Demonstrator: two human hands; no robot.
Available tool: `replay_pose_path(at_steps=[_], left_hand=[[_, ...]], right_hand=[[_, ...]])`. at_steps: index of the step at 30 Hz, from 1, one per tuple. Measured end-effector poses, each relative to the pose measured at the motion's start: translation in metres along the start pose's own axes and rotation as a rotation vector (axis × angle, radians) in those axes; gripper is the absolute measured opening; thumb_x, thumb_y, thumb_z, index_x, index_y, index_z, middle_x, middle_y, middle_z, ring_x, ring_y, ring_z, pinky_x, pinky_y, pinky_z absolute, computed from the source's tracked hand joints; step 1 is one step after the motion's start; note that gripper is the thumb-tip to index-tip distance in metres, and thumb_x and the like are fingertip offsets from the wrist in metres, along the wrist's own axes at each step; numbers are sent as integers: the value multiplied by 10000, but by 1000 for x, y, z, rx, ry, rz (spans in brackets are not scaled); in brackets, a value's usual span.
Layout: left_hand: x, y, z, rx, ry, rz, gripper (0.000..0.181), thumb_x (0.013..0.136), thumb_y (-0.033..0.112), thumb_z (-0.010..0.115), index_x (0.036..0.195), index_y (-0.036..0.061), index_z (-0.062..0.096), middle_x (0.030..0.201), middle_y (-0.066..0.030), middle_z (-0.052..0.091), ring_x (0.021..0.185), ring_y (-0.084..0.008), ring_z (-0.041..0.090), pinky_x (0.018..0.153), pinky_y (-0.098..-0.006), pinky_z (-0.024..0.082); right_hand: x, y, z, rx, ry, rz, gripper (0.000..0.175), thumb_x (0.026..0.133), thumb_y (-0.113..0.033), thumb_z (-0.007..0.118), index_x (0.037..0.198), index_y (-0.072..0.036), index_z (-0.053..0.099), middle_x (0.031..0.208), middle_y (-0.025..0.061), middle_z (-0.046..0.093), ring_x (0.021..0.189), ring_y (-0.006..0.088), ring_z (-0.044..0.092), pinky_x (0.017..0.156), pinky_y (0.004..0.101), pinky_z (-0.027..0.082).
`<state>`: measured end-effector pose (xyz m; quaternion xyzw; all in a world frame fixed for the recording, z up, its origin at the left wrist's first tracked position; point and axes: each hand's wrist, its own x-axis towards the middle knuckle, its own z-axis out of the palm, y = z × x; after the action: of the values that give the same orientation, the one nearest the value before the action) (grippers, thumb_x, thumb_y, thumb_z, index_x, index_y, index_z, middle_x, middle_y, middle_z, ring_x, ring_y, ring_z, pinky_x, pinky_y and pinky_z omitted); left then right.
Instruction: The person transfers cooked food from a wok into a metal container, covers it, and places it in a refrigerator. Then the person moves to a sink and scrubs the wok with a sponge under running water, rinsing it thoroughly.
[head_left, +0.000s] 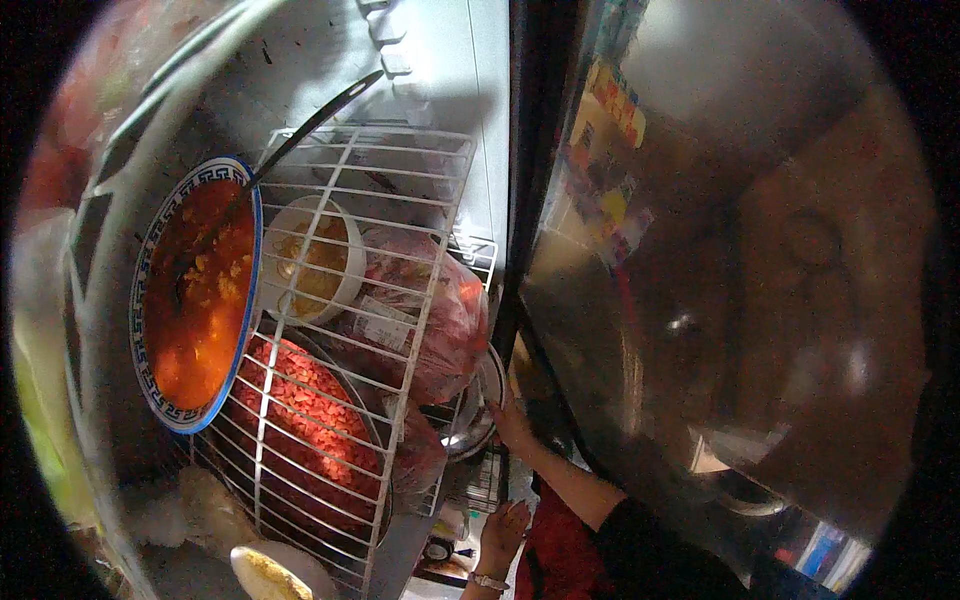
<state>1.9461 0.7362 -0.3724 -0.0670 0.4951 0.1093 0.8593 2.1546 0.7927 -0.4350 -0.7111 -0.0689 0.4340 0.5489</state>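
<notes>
The view is turned sideways inside a refrigerator. My right hand (516, 429) is on the rim of a shiny metal bowl (474, 429), which stands partly behind the lower wire shelf. My left hand (504, 529), with a band on its wrist, is below it in the picture; I see nothing held in it. Beside the metal bowl lies a clear plastic bag of red meat (442, 330) bearing a printed label. A wire shelf (420, 322) crosses in front of a bowl of chopped red food (322, 420) and a white bowl (358, 262) with yellowish contents.
A blue-rimmed patterned bowl (255, 300) holds orange-red food, with a dark-handled ladle (322, 120) leaning out. A pale cup (315, 574) stands near the lower edge. Bagged produce (49, 375) is blurred at far left. A dark, glossy surface (750, 262) fills the right.
</notes>
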Motion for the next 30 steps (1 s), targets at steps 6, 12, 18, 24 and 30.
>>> replay_pose_path(at_steps=[6,12,18,24,30], left_hand=[[-31,-15,36,367,28,148,287,842,186,581,1013,-33,509,1132,-222,515,1117,-345,474,1023,-451,349],[-57,-36,16,252,27,132,385,923,240,380,1177,-46,424,1181,-216,495,1126,-329,470,997,-454,366],[-120,-51,-2,239,-62,236,339,914,237,432,1134,-17,474,1083,-190,557,1040,-299,530,912,-411,425],[-226,-75,-32,322,-239,407,380,926,311,422,1167,20,463,1114,-175,556,1045,-283,537,941,-415,408],[-360,-136,-177,246,-111,703,350,940,274,395,1135,-6,472,1048,-197,577,1005,-279,564,891,-388,451]], right_hand=[[73,-17,5,-432,24,-36,803,892,-434,483,1424,-135,-38,756,194,558,622,270,519,495,392,426],[149,-56,-13,-329,9,-78,713,893,-468,438,1408,-107,102,1023,191,524,863,287,516,736,398,409],[103,-27,-18,-366,246,-127,638,911,-426,408,1407,-108,161,1269,169,440,1058,314,491,928,399,367],[-135,145,-63,228,-102,242,383,911,-206,434,1268,-143,311,644,115,538,449,248,505,375,369,409],[-283,112,-229,-57,186,475,369,933,-216,373,1275,-91,311,1024,223,578,615,317,592,422,393,432]])
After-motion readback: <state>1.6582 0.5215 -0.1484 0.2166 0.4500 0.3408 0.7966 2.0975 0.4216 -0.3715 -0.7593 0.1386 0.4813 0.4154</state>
